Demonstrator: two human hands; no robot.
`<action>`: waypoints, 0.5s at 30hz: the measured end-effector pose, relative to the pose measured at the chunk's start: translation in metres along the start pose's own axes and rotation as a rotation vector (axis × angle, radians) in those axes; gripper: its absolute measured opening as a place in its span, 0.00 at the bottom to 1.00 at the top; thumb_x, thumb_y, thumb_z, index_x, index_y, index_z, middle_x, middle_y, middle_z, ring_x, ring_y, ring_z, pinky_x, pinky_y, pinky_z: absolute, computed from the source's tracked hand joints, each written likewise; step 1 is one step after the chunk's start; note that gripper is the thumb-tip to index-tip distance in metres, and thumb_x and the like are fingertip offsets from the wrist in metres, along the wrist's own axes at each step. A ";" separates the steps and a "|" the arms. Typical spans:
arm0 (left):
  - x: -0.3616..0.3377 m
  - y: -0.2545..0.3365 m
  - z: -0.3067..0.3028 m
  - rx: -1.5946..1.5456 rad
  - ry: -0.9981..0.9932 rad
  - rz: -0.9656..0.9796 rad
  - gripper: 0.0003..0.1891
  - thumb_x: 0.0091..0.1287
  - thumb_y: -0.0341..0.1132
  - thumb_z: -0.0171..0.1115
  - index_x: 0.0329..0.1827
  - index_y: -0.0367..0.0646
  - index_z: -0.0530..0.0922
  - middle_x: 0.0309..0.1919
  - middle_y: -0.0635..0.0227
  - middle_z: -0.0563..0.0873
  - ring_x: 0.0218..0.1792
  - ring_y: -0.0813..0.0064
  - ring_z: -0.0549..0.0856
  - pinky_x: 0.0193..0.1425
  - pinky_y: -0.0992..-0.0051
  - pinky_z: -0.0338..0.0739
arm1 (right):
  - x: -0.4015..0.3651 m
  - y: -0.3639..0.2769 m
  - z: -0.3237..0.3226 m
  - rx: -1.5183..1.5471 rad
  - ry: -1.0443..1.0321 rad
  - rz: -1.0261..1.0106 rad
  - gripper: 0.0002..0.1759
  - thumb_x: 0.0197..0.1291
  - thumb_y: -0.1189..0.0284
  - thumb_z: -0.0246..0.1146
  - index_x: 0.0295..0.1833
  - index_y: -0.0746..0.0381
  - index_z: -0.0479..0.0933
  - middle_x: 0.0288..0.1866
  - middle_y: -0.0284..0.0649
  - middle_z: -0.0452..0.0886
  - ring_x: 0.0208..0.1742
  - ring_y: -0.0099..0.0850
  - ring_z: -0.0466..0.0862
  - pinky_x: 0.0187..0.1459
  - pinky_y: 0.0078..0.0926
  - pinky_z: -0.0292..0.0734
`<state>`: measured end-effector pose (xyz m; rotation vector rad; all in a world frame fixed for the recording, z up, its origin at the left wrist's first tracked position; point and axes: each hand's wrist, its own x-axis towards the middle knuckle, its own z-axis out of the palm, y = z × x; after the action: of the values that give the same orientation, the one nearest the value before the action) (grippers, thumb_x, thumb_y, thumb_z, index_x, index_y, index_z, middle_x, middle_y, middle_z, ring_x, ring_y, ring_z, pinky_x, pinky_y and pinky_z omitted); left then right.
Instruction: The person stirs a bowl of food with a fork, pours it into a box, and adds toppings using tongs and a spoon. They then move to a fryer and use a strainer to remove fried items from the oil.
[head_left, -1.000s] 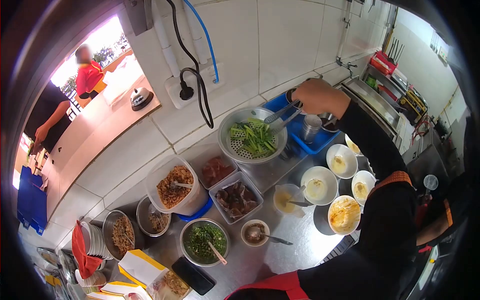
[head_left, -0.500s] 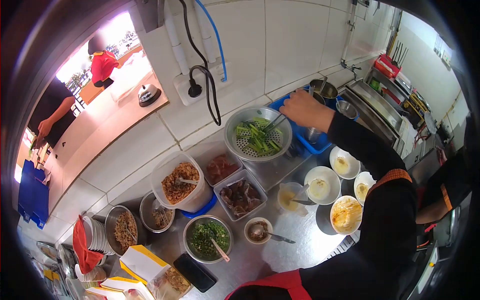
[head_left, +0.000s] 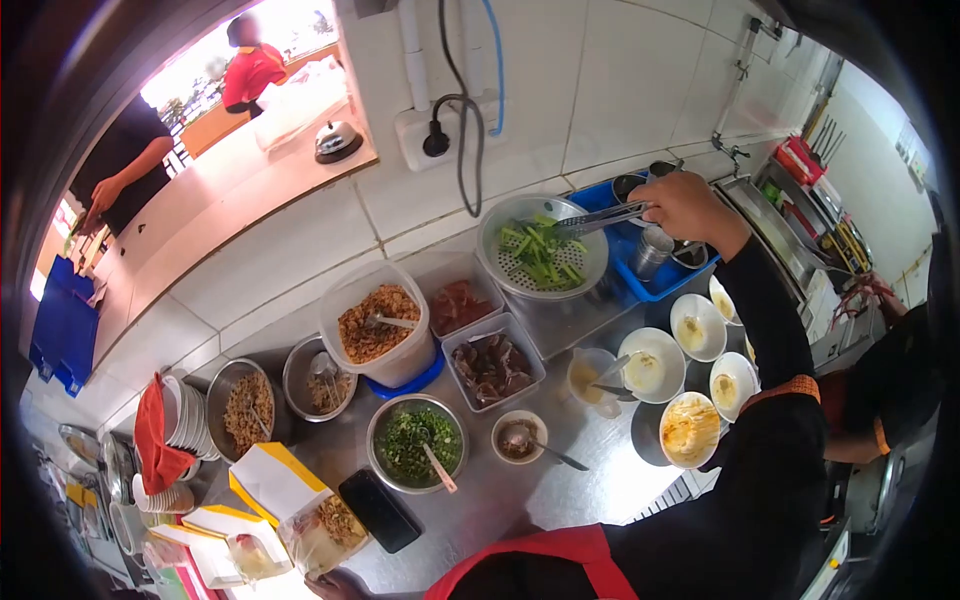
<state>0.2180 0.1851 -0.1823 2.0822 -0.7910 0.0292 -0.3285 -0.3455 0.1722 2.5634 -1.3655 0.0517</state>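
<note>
My right hand [head_left: 690,210] grips metal tongs [head_left: 612,216], whose tips reach into cut green vegetables [head_left: 545,248] in a perforated metal strainer [head_left: 494,268]. Only part of my left hand [head_left: 335,584] shows at the bottom edge, beside an open yellow-and-white takeaway box [head_left: 285,478] with a clear bag and brown food inside; its grip is hidden. A black phone [head_left: 380,510] lies right of that box. Behind the phone stands a bowl of chopped green onions [head_left: 405,450] with a spoon in it.
Several white bowls [head_left: 655,368] cluster at right, near a small jug [head_left: 590,380]. Tubs of brown crumbly food [head_left: 375,325] and meat pieces [head_left: 490,365] line the wall. A blue tray [head_left: 630,275] holds metal containers. Another person's forearm [head_left: 850,447] is at far right; others stand beyond the hatch.
The view has shifted, and my right hand with the tongs now appears further right, the tongs lying flatter over the strainer. My left hand has come into view at the bottom.
</note>
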 end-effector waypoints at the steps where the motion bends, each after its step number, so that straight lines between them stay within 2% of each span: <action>1: 0.001 0.000 0.001 -0.010 0.006 0.013 0.12 0.65 0.32 0.49 0.46 0.32 0.71 0.40 0.55 0.76 0.42 0.63 0.75 0.49 0.66 0.69 | -0.002 -0.005 -0.006 0.023 0.024 -0.011 0.16 0.47 0.72 0.64 0.45 0.55 0.79 0.32 0.40 0.81 0.36 0.41 0.80 0.39 0.39 0.72; 3: 0.002 0.000 0.004 -0.067 0.033 0.011 0.14 0.66 0.32 0.48 0.50 0.31 0.70 0.45 0.54 0.76 0.46 0.61 0.75 0.54 0.65 0.68 | -0.001 -0.031 -0.023 0.142 0.044 -0.049 0.16 0.48 0.72 0.63 0.46 0.56 0.79 0.32 0.43 0.81 0.37 0.42 0.80 0.39 0.39 0.73; 4: -0.003 0.022 0.002 -0.122 0.075 -0.136 0.13 0.65 0.33 0.49 0.47 0.32 0.73 0.44 0.53 0.76 0.46 0.60 0.75 0.54 0.64 0.68 | 0.001 -0.054 -0.034 0.243 0.025 -0.082 0.16 0.49 0.71 0.63 0.46 0.57 0.79 0.32 0.45 0.81 0.39 0.44 0.80 0.40 0.39 0.73; 5: -0.002 -0.002 -0.005 0.071 -0.027 -0.155 0.14 0.64 0.33 0.50 0.47 0.33 0.73 0.44 0.52 0.76 0.47 0.57 0.74 0.55 0.63 0.67 | 0.001 -0.074 -0.039 0.263 0.052 -0.172 0.16 0.47 0.72 0.64 0.46 0.59 0.79 0.33 0.45 0.81 0.38 0.44 0.80 0.40 0.38 0.73; 6: -0.003 0.007 -0.010 0.174 -0.028 -0.029 0.14 0.63 0.32 0.49 0.48 0.34 0.72 0.46 0.49 0.75 0.49 0.52 0.73 0.57 0.62 0.65 | 0.003 -0.098 -0.043 0.291 0.083 -0.264 0.17 0.45 0.74 0.65 0.45 0.60 0.79 0.34 0.46 0.81 0.37 0.44 0.81 0.40 0.38 0.73; 7: -0.002 0.013 -0.011 0.240 -0.013 -0.114 0.14 0.62 0.32 0.49 0.49 0.34 0.72 0.48 0.47 0.74 0.51 0.49 0.72 0.59 0.61 0.64 | 0.003 -0.131 -0.052 0.345 0.029 -0.292 0.18 0.43 0.75 0.65 0.45 0.60 0.79 0.34 0.46 0.81 0.36 0.44 0.81 0.39 0.38 0.73; 8: 0.000 0.014 -0.010 0.178 0.033 -0.139 0.14 0.63 0.31 0.49 0.48 0.34 0.72 0.48 0.47 0.74 0.52 0.48 0.72 0.59 0.60 0.64 | 0.004 -0.162 -0.057 0.382 -0.024 -0.303 0.20 0.41 0.76 0.66 0.45 0.61 0.79 0.34 0.46 0.81 0.35 0.44 0.81 0.38 0.38 0.74; 9: 0.001 0.018 -0.013 0.274 0.032 -0.067 0.14 0.62 0.29 0.49 0.50 0.33 0.70 0.47 0.46 0.73 0.51 0.46 0.71 0.58 0.58 0.64 | 0.009 -0.193 -0.051 0.456 -0.003 -0.439 0.20 0.40 0.76 0.66 0.45 0.60 0.79 0.33 0.45 0.81 0.34 0.44 0.81 0.37 0.37 0.74; 11: 0.002 0.017 -0.012 0.387 0.059 -0.046 0.16 0.60 0.28 0.51 0.51 0.32 0.68 0.45 0.46 0.73 0.49 0.46 0.72 0.56 0.57 0.65 | 0.014 -0.253 -0.040 0.576 0.043 -0.672 0.20 0.39 0.77 0.67 0.45 0.59 0.79 0.31 0.43 0.80 0.32 0.43 0.81 0.36 0.37 0.74; 13: 0.004 0.016 -0.013 0.350 0.041 -0.089 0.18 0.58 0.27 0.52 0.52 0.32 0.67 0.44 0.46 0.73 0.47 0.47 0.72 0.54 0.58 0.66 | 0.017 -0.314 -0.026 0.571 0.028 -0.790 0.18 0.42 0.76 0.66 0.43 0.58 0.78 0.28 0.41 0.79 0.30 0.41 0.80 0.33 0.37 0.74; 15: 0.005 0.017 -0.013 0.314 0.056 -0.108 0.18 0.58 0.27 0.53 0.52 0.32 0.67 0.43 0.47 0.73 0.46 0.48 0.73 0.52 0.59 0.67 | 0.019 -0.371 -0.001 0.554 0.043 -0.842 0.19 0.41 0.74 0.64 0.45 0.60 0.78 0.31 0.41 0.80 0.33 0.41 0.81 0.34 0.36 0.75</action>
<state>0.2159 0.1857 -0.1608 2.4068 -0.6719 0.1615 -0.0123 -0.1615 0.1051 3.3425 -0.1630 0.3723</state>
